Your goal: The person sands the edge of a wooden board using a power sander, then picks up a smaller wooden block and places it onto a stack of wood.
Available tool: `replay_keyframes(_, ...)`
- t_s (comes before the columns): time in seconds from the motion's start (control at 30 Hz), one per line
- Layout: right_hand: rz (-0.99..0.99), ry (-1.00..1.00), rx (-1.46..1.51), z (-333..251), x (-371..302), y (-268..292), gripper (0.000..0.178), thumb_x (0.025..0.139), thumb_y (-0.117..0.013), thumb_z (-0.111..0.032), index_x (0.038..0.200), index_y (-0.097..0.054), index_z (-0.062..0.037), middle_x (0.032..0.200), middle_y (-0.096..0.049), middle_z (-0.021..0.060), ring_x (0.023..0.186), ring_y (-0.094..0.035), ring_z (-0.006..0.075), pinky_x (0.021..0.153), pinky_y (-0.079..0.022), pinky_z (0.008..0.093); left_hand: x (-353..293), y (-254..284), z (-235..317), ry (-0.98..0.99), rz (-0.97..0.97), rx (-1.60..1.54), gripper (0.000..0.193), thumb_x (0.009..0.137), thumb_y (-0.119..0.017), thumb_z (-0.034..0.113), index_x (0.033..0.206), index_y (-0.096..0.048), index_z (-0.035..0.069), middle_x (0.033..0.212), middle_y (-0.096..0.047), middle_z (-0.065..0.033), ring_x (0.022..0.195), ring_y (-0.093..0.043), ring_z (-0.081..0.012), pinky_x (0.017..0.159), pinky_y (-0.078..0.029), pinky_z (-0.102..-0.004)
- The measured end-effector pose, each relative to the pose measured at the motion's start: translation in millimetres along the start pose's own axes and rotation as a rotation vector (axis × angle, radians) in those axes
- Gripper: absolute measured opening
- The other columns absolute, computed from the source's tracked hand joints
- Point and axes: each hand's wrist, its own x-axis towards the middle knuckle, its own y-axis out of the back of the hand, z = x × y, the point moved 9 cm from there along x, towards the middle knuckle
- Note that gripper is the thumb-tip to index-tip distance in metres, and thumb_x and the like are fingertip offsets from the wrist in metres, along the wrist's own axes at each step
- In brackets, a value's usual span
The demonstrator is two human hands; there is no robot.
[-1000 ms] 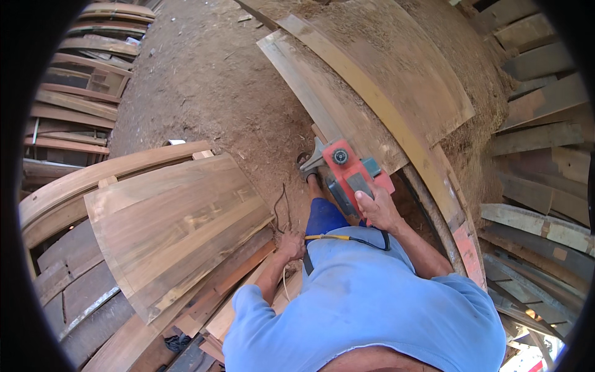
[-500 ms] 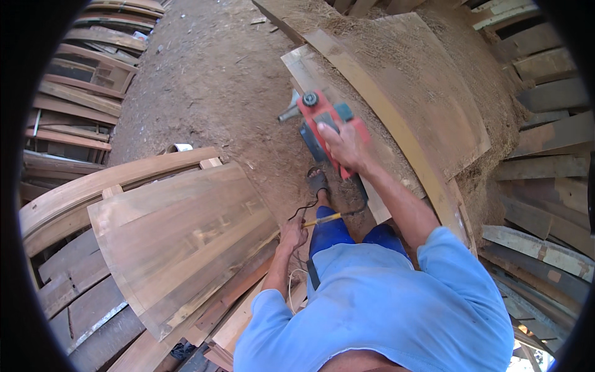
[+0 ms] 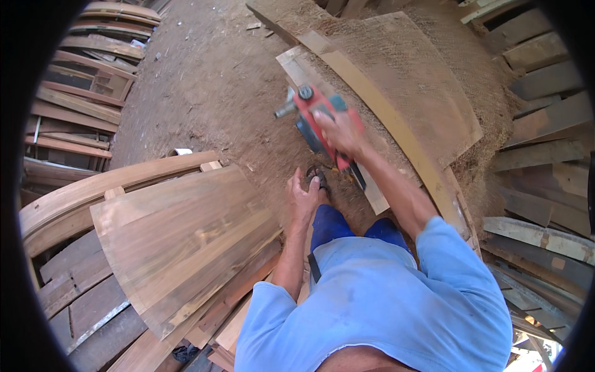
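My right hand (image 3: 343, 133) is wrapped round the handle of a red electric planer (image 3: 318, 100) with a dark knob and a side outlet. The planer is over a narrow pale board (image 3: 292, 64) that runs away from me; whether it touches the wood, I cannot tell. My left hand (image 3: 302, 193) is raised in front of my left leg, its fingers apart and nothing seen in them. Below it, a sandalled foot (image 3: 318, 178) stands on the dirt, partly covered by that hand.
A long yellowish plank (image 3: 379, 115) and a broad wood panel (image 3: 427, 93) lie right of the planer, amid shavings. At left, a jointed plank panel (image 3: 186, 242) rests beside a wooden frame (image 3: 118, 180). Stacked boards (image 3: 80, 118) line the left side, more timber (image 3: 545, 155) the right.
My left hand has let go of the yellow-wrapped part of a dark cord and moved up and forward. The planer, still in my right hand, has shifted slightly to the left.
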Motion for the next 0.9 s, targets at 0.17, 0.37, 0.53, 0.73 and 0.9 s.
replay_keyframes(0.17, -0.091, -0.302, 0.102, 62.4, -148.3, 16.9, 0.052, 0.095, -0.053, -0.046, 0.101, -0.062, 0.0046, 0.073, -0.064, 0.0128, 0.073, -0.067, 0.0251, 0.067, -0.05, 0.0415, -52.9, -42.9, 55.7, -0.056, -0.15, -0.068, 0.071, 0.088, -0.076, 0.028, 0.142, -0.047, -0.008, 0.127, -0.054, -0.0213, 0.115, -0.056, -0.0332, 0.1, -0.046, -0.0404)
replay_keyframes(0.37, -0.064, -0.217, 0.035, 72.0, -157.1, 22.0, 0.053, 0.095, -0.054, -0.044, 0.11, -0.062, 0.0059, 0.079, -0.068, 0.0158, 0.078, -0.069, 0.0275, 0.071, -0.051, 0.041, -63.9, -49.0, 72.3, 0.061, -0.059, -0.086, 0.071, 0.085, -0.079, 0.017, 0.14, -0.046, -0.012, 0.122, -0.052, -0.0219, 0.11, -0.058, -0.0312, 0.091, -0.05, -0.0374)
replay_keyframes(0.53, -0.084, -0.202, 0.016, 29.6, -71.1, 8.3, 0.056, 0.095, -0.054, -0.048, 0.107, -0.064, 0.0061, 0.082, -0.069, 0.0196, 0.081, -0.071, 0.0306, 0.071, -0.052, 0.0418, 29.0, -32.9, 61.9, -0.029, 0.065, -0.086, 0.067, 0.084, -0.079, 0.02, 0.138, -0.051, -0.008, 0.117, -0.056, -0.0233, 0.108, -0.059, -0.0347, 0.093, -0.049, -0.04)
replay_keyframes(0.73, 0.045, 0.308, -0.26, -24.1, 68.5, -13.3, 0.03, 0.103, -0.047, -0.033, 0.101, -0.062, -0.0065, 0.065, -0.061, 0.0128, 0.057, -0.061, 0.0249, 0.053, -0.046, 0.0397, 181.3, -10.9, 60.3, -0.145, 0.05, -0.216, 0.055, 0.084, -0.078, 0.023, 0.131, -0.059, 0.0, 0.106, -0.067, -0.0222, 0.098, -0.065, -0.0332, 0.089, -0.052, -0.0409)
replay_keyframes(0.9, 0.04, 0.272, -0.242, -43.6, 128.0, -13.8, 0.029, 0.103, -0.046, -0.033, 0.104, -0.063, -0.0089, 0.069, -0.063, 0.0148, 0.058, -0.063, 0.0261, 0.054, -0.047, 0.0398, 239.3, -12.3, 73.4, 0.014, -0.024, -0.507, 0.039, 0.089, -0.076, 0.019, 0.121, -0.065, -0.001, 0.101, -0.073, -0.0099, 0.09, -0.068, -0.0158, 0.078, -0.055, -0.0315)
